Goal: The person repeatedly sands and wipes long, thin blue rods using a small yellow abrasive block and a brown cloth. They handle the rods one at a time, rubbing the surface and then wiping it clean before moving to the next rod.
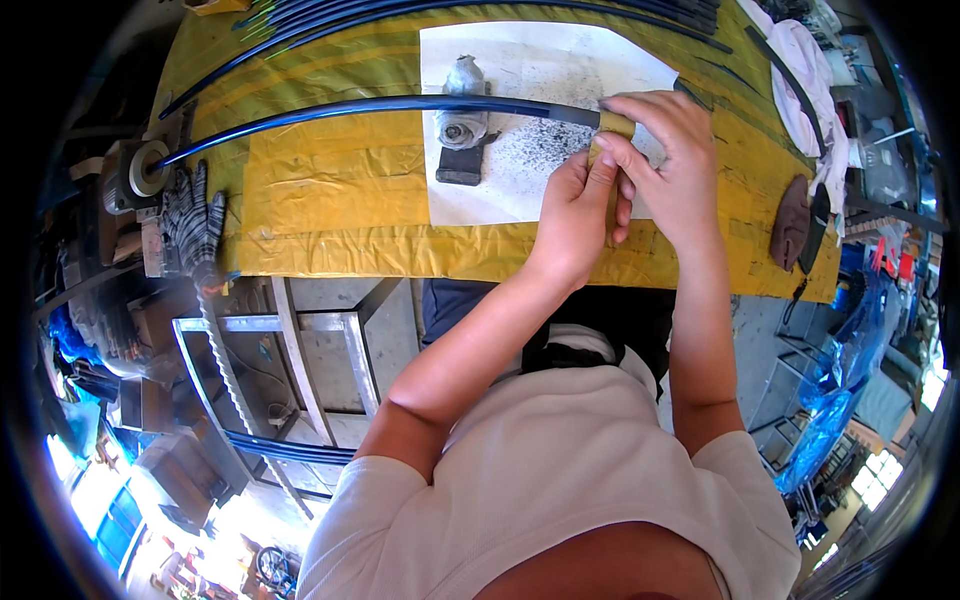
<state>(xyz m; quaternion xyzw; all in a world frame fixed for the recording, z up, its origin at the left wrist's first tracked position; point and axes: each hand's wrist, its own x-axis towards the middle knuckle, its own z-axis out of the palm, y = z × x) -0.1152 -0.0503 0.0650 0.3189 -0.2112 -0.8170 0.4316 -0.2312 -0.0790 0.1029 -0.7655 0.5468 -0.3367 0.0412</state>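
A long, glossy dark-blue rod point(330, 107) lies crosswise before me, and its right end is at my hands. Around that end goes a tan strip point(616, 125), perhaps tape or sandpaper. My right hand point(672, 145) is closed on the wrapped end, fingers over the top and thumb below. My left hand point(580, 212) pinches the part of the strip that hangs down, thumb on top. Partway along, the rod rests on a small support wrapped in grey cloth point(460, 128). Under it lies a white sheet point(530, 200) scattered with black specks.
Yellow sheeting point(330, 215) covers the table. More dark rods point(400, 12) lie along the far edge. At left stand a round wheel-like fixture point(148, 168) and a striped glove point(192, 220). A brown pouch-like item point(790, 222) lies at right; a metal frame point(300, 322) stands below.
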